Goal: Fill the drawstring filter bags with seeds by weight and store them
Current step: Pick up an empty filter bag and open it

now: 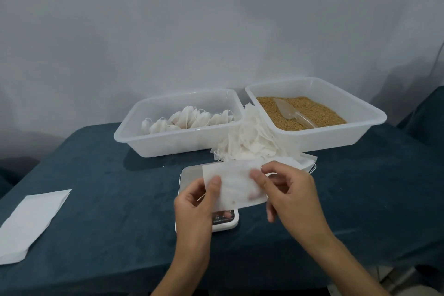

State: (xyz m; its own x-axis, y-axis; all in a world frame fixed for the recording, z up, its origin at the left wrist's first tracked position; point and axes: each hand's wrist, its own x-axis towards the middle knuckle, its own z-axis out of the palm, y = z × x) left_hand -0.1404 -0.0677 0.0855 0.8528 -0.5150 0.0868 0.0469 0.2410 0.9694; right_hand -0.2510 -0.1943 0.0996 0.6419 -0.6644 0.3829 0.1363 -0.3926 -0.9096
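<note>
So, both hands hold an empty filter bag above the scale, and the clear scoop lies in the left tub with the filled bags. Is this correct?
Not quite. The head view shows the clear scoop lying in the right tub, on the seeds. The rest stands: left hand and right hand hold an empty filter bag above the scale.

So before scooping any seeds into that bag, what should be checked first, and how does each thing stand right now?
1. Empty bag held by both hands, left hand and right hand: ok.
2. Bag mouth opened: cannot tell.
3. Scale under the bag, pan bare: ok.
4. Scale reading zero: cannot tell, display blurred.
5. Scoop within reach, lying in the seeds: ok.
6. Room in the tray of filled bags: ok.
</note>
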